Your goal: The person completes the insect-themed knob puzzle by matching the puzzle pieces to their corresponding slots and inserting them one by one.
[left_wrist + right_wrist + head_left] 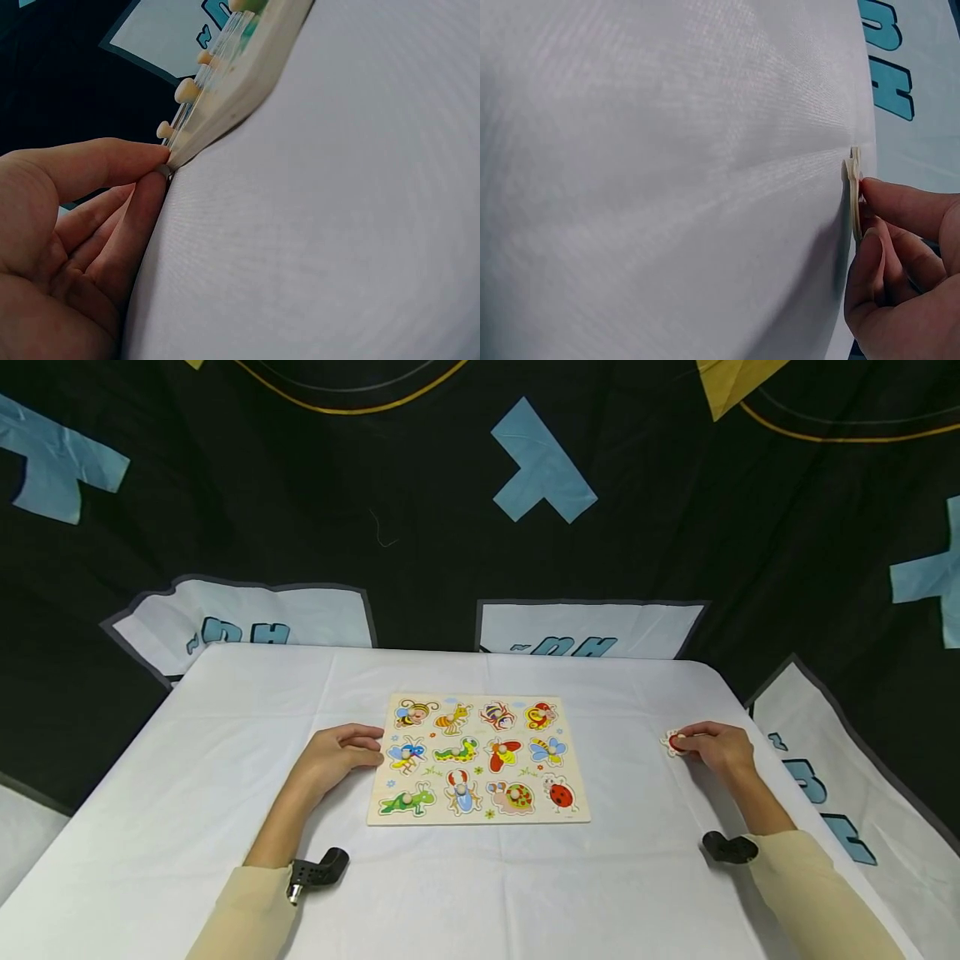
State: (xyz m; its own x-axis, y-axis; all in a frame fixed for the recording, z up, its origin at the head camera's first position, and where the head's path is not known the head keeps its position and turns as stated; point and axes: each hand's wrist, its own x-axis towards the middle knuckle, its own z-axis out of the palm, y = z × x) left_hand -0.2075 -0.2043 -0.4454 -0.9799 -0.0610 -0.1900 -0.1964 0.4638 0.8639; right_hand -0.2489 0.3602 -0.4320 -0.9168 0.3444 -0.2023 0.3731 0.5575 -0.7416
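A wooden insect puzzle board (480,824) lies flat on the table, with knobbed pieces in it. At its left edge my left hand (335,760) pinches the rim between thumb and finger, seen close up in the left wrist view. Far to the board's right, my right hand (718,749) holds a small puzzle piece (669,742) with red on it, low over the cloth or touching it; I cannot tell which. Edge-on in the right wrist view, that thin wooden piece (855,199) tilts between the fingertips. The board's ladybug picture (559,794), bottom right, shows no knob.
A white cloth (435,893) covers the table. Behind it hangs a black backdrop (300,502) with blue and yellow shapes. Black wrist cameras (321,868) sit at both sleeves. The table's right edge runs close beside my right hand.
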